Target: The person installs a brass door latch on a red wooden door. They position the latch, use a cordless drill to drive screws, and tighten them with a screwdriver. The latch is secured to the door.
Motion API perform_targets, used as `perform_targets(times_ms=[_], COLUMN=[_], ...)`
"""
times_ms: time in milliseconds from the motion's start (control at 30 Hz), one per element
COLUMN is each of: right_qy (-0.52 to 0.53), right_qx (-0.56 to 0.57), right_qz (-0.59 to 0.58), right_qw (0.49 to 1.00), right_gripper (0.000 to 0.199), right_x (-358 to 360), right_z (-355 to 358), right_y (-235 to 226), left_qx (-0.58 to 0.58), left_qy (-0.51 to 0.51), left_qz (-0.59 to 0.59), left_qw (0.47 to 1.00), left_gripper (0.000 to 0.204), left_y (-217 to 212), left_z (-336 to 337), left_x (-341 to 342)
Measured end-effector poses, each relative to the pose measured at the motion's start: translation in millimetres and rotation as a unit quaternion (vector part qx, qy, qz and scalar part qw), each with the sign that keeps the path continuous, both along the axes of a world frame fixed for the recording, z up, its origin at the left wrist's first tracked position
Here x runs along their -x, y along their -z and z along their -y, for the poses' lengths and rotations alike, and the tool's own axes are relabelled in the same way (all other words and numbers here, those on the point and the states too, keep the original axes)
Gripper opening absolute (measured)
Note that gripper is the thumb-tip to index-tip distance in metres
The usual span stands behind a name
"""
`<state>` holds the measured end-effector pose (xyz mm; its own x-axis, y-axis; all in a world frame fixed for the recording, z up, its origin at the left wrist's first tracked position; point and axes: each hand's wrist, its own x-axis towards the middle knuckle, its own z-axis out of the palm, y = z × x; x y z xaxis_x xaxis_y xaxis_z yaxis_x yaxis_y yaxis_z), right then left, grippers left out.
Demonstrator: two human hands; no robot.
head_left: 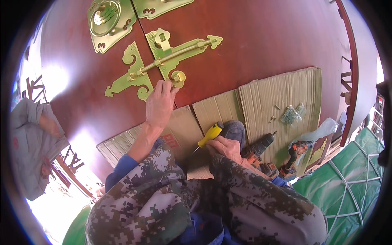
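A brass-coloured door bolt (171,57) with ornate scrolled plates lies across the seam of a dark red wooden panel. My left hand (159,104) reaches up to its lower scrolled corner, by a small round brass bracket (178,77). The fingers there are pinched together, and whatever sits between them is hidden. Lower down, between my knees, my right hand (227,148) is closed on a yellow-and-black screwdriver (211,133). Its metal shaft slants down and left, away from the bolt. Two ornate brass plates lie farther up; one carries a round knob (107,17).
Flattened cardboard (281,90) covers the panel's near edge, under my shoe (234,132). On it lie bags of screws (291,114), a few loose screws and two cordless drills (300,151). A green tarp (347,175) with white cord is at right; a person in grey (30,143) is at left.
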<state>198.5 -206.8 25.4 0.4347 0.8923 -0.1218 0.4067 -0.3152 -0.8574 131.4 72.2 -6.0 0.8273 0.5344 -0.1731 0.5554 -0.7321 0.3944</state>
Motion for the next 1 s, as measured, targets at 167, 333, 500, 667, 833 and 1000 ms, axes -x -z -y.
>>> perform_targets(times_ms=[167,333,500,667,833,1000], right_qy=[0.008,0.028,0.017,0.014,0.035,-0.006], right_qx=[0.024,0.005,0.013,0.020,0.017,-0.001], right_qz=[0.008,-0.004,-0.002,0.008,-0.001,-0.034], right_qw=[1.000,1.000,1.000,1.000,0.999,0.999], right_gripper=[0.022,0.019,0.019,0.019,0.017,0.015], right_x=[1,0,1,2,6,-24], right_z=[7,-7,-2,3,-9,-27], right_y=[2,-7,-6,-2,-4,-19], left_qx=[0.035,0.013,-0.014,-0.025,-0.007,0.033], left_qy=[-0.024,0.081,0.043,0.051,0.136,0.214], left_qz=[0.027,0.053,-0.094,-0.096,-0.028,-0.007], left_qw=[0.999,0.995,0.995,0.994,0.990,0.976], left_gripper=[0.016,0.013,0.019,0.030,0.038,0.027], left_y=[6,2,-7,-9,2,11], left_z=[15,-10,-2,6,-14,-37], left_x=[-11,-6,-24,-23,-8,-2])
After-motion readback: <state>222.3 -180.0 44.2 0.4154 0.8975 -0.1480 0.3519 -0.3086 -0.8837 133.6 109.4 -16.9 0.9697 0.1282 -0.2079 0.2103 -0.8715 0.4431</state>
